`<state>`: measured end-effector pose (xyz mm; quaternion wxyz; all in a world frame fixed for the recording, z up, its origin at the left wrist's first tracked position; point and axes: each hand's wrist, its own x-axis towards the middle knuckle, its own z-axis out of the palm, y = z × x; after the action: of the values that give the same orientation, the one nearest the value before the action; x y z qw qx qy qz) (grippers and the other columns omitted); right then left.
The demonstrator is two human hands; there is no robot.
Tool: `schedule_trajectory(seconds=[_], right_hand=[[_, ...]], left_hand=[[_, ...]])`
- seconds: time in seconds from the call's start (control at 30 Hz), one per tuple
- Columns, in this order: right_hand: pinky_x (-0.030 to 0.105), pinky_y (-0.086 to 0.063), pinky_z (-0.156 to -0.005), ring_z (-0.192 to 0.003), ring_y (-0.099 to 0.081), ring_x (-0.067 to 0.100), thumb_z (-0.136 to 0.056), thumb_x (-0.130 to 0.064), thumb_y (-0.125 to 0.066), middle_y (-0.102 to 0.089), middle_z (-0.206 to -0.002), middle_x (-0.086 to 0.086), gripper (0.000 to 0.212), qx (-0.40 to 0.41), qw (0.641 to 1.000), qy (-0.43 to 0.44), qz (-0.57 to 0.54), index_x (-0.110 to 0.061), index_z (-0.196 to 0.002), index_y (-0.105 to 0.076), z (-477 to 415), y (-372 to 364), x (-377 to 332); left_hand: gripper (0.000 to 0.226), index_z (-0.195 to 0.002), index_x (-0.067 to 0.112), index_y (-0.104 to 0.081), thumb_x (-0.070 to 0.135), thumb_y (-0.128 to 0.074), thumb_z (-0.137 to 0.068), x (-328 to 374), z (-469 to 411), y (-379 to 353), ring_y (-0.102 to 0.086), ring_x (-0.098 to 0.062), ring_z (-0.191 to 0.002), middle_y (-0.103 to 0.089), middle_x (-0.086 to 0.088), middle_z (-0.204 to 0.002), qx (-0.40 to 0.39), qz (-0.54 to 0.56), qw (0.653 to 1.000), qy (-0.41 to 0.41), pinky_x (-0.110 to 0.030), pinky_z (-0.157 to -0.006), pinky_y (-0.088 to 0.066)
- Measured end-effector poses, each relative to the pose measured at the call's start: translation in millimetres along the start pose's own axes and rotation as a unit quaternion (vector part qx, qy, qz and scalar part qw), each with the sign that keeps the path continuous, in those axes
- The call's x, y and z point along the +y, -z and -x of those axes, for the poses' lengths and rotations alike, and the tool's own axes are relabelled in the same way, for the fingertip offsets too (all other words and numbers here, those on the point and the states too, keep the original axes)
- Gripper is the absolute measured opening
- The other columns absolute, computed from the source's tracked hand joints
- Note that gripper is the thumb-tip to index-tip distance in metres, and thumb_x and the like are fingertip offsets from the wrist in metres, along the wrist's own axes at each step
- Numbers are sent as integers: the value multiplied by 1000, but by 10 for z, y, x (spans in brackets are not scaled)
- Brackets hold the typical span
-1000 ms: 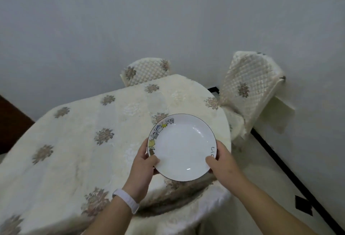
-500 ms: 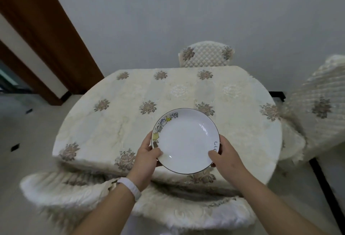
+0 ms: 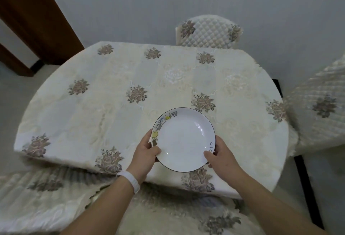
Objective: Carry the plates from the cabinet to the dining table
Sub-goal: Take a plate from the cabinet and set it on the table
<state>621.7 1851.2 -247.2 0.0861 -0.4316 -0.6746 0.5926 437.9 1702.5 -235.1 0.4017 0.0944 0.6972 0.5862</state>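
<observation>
Left hand [image 3: 144,152], white band [image 3: 130,180] on its wrist, and right hand [image 3: 222,154] each grip opposite edges of the plate [image 3: 183,139], thumbs on the rim, fingers clenched under it. Plate is white, dark-edged, cartoon print on left rim, roughly level over the near part of the bench [image 3: 112,115]; can't tell if it's touching the cloth. Quilted chair [image 3: 209,31] stands at the far side.

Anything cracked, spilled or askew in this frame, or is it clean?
Nothing stands out. The plate looks whole and empty, held by its rim in the left hand and right hand over the dining table. The tablecloth lies flat, with no visible spills.
</observation>
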Motion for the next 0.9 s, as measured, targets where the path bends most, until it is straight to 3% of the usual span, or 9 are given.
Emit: schedule_trajectory(seconds=[0.1, 0.27, 0.43, 0.73, 0.9], right_hand=[[29, -54, -73, -91, -62, 11, -91, -8, -53, -63, -107, -11, 48, 0, 999, -33, 1, -36, -129, -43, -222, -81, 111], [44, -56, -82, -91, -62, 16, -87, -13, -55, -63, -106, -9, 48, 1, 996, -78, 31, -32, -130, -44, -505, -172, 326], [47, -56, -83, -91, -63, 19, -88, -14, -56, -63, -105, -8, 47, -3, 993, -104, 51, -32, -130, -42, -664, -260, 446], [48, -55, -83, -90, -62, 18, -86, -14, -57, -62, -101, -5, 46, -2, 986, -141, 91, -27, -128, -42, -817, -304, 616], [39, -54, -80, -89, -61, 13, -87, -14, -57, -61, -101, -8, 47, -2, 984, -139, 108, -26, -128, -40, -851, -314, 657]], left_hand=[[70, -121, 42, -57, -16, -41, -85, -107, -278, 14, -69, -19, -94, -73, 3, -107, -14, -10, 1000, 13, -39, -72, -60], [71, -112, 48, -59, -15, -44, -85, -313, -605, 42, -69, -22, -94, -73, -1, -105, -17, -22, 998, 52, -31, -65, -57], [71, -122, 44, -58, -14, -47, -83, -504, -847, 126, -69, -27, -98, -74, -2, -104, -45, -63, 995, 59, -46, -82, -58], [70, -115, 49, -59, -13, -54, -81, -711, -1030, 131, -69, -16, -99, -74, 9, -104, -51, -96, 992, 71, -43, -91, -55], [71, -111, 56, -59, -6, -58, -78, -771, -1064, 140, -66, -15, -104, -71, 11, -111, -51, -119, 990, 63, -44, -94, -53]])
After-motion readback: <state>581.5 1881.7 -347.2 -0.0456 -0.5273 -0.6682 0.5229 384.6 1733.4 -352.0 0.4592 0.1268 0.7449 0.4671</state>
